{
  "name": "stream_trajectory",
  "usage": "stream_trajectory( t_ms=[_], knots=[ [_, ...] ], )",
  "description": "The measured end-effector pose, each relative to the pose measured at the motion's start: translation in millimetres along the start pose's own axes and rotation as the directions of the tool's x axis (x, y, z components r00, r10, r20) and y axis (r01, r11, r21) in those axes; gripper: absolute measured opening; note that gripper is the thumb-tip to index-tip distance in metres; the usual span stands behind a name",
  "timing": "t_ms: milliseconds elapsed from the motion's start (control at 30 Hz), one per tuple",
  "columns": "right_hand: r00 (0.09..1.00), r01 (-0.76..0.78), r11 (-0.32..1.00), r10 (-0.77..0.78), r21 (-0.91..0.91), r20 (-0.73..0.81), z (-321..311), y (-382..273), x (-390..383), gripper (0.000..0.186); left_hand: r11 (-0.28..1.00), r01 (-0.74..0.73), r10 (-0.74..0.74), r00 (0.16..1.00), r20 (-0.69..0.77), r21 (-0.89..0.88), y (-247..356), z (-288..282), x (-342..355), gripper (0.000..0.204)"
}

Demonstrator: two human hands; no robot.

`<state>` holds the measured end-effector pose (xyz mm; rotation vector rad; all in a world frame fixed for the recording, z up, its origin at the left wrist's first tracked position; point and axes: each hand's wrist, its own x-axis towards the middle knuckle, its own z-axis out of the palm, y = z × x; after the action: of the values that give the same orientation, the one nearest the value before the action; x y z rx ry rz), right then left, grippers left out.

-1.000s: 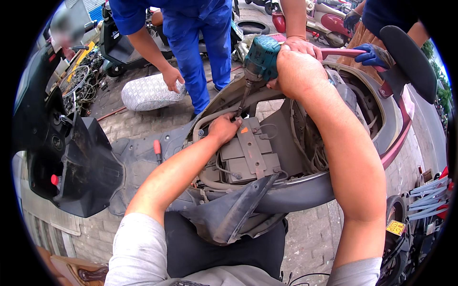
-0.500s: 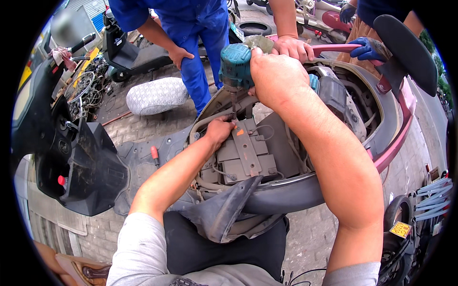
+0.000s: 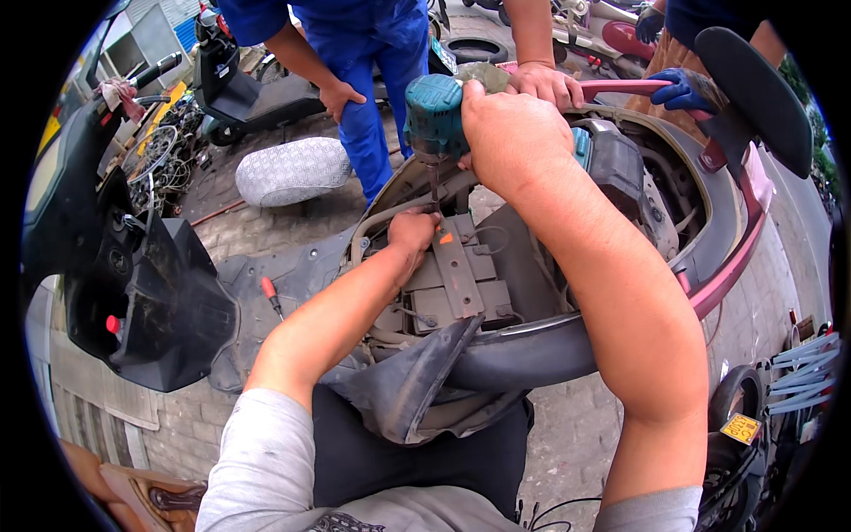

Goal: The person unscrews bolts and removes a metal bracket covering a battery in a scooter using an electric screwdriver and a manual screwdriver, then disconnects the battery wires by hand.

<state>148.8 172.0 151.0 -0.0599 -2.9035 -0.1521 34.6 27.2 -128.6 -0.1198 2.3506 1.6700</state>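
My right hand (image 3: 502, 133) grips a teal power drill (image 3: 430, 113), held upright with its long bit pointing down into the open body of a scooter (image 3: 532, 350). My left hand (image 3: 409, 232) is closed at the lower end of the bit, by the top of a flat metal bracket (image 3: 456, 279) with an orange sticker. What exactly its fingertips pinch is too small to make out. The bracket lies across grey batteries (image 3: 425, 303) with wires. A screwdriver (image 3: 270, 293) with a red handle lies on the footboard (image 3: 230, 288).
A worker in blue (image 3: 346, 53) stands across the scooter. Another person's hand (image 3: 541, 84) rests near the drill; a blue-gloved hand (image 3: 683, 89) holds the pink rail. A patterned seat (image 3: 292, 173) lies on the paving among parts, a tyre (image 3: 474, 50) and other scooters.
My right hand and the drill have moved left, the drill now more upright; my left hand has shifted slightly left. The blue-clad worker's hand has risen from beside the seat to the leg.
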Motion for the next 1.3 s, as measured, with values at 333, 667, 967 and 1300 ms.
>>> stream_trajectory(
  t_ms=[333,667,967,1300],
  knots=[
    [0.998,0.029,0.998,-0.026,0.049,-0.050,-9,0,-8,0.067,0.948,0.014,0.015,0.996,0.088,-0.318,3,-11,-15,0.029],
    [0.986,0.006,0.992,0.015,0.123,-0.165,-23,8,-20,0.064,0.844,0.051,-0.037,0.999,0.037,-0.534,29,-34,-39,0.017],
    [0.956,0.058,0.993,-0.026,0.099,-0.293,-24,21,-21,0.069,0.854,-0.003,0.003,1.000,0.000,-0.520,41,-50,-57,0.020],
    [0.908,0.219,0.889,-0.034,0.402,-0.418,-57,25,-29,0.066,0.331,-0.039,0.534,0.832,0.153,-0.943,36,-220,-75,0.023]
  ],
)
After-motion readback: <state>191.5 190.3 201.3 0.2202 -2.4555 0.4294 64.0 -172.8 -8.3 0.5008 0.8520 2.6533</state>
